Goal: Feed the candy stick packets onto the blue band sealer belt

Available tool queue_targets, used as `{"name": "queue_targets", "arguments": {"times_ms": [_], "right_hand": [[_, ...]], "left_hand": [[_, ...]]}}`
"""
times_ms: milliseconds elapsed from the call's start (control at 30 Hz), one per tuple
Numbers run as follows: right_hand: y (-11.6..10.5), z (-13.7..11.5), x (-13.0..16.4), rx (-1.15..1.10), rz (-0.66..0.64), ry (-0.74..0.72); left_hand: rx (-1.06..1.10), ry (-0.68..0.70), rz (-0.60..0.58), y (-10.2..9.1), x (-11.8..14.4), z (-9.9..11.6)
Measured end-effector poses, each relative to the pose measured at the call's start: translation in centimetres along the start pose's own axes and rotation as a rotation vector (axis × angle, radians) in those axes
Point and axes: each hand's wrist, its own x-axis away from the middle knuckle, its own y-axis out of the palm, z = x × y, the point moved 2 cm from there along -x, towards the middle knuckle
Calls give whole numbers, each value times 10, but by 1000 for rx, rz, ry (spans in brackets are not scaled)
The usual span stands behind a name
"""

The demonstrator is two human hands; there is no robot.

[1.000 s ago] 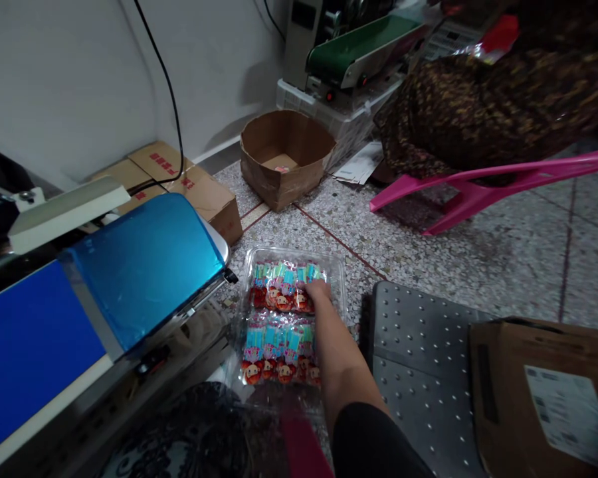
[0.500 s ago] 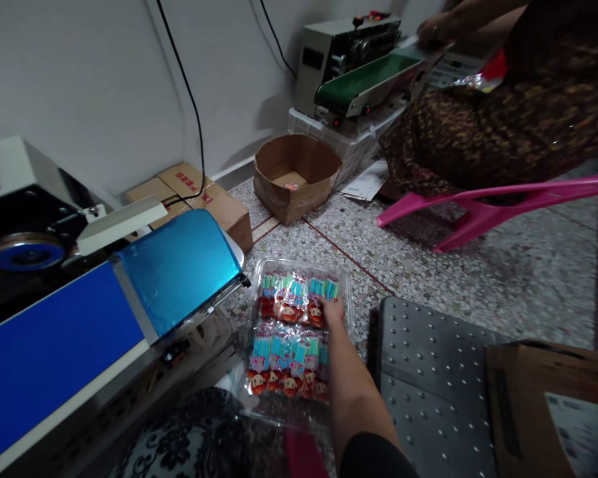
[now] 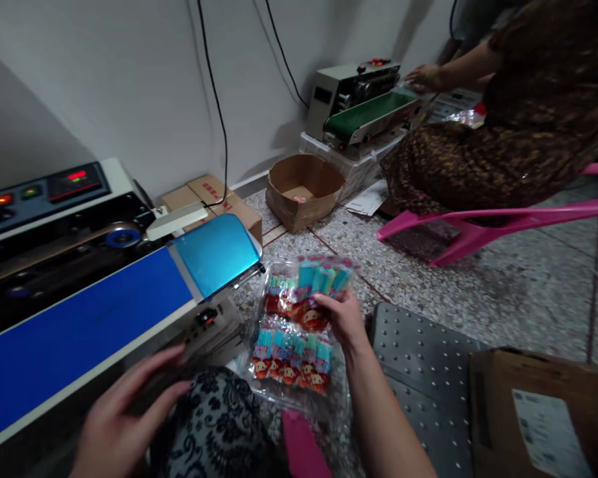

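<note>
Head view, lower centre of the frame: the right hand is closed around a small bundle of candy packets, their teal tops fanned out above the fingers and the red printed ends against the palm. The bundle is raised just above a clear plastic tray that lies on the speckled floor and holds further rows of the same packets. The left hand, at the lower left, is open with fingers spread and grips nothing; it hovers near the edge of a sealing machine with a blue conveyor belt, above a dark patterned garment. Right of the tray sits a grey studded plate, and a brown carton with a label fills the lower right corner. In the upper right, another person on a pink chair has a hand at a second sealer with a green belt. An open cardboard box stands on the floor near the wall.
</note>
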Motion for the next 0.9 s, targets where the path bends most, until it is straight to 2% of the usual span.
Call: {"name": "queue_targets", "arguments": {"times_ms": [33, 100, 167, 233, 333, 433, 567, 800, 900], "right_hand": [[25, -14, 16, 0, -111, 18], [77, -34, 46, 29, -368, 47], [124, -45, 68, 83, -534, 2], [162, -49, 80, 143, -606, -89], [203, -49, 86, 186, -656, -186], [229, -47, 88, 111, -725, -151], [249, -42, 89, 31, -682, -75], [273, -40, 94, 21, -465, -260], [281, -38, 97, -3, -532, -174]], "left_hand": [[128, -38, -61, 11, -9, 17], [452, -31, -167, 28, -26, 47], [695, -55, -261, 35, -38, 64], [872, -85, -185, 29, -45, 69], [1012, -100, -26, 3, -45, 66], [1049, -87, 123, -26, -40, 59], [1118, -118, 142, -54, -32, 46], [1200, -142, 191, -77, -29, 27], [1213, -131, 215, -82, -31, 23]]}}
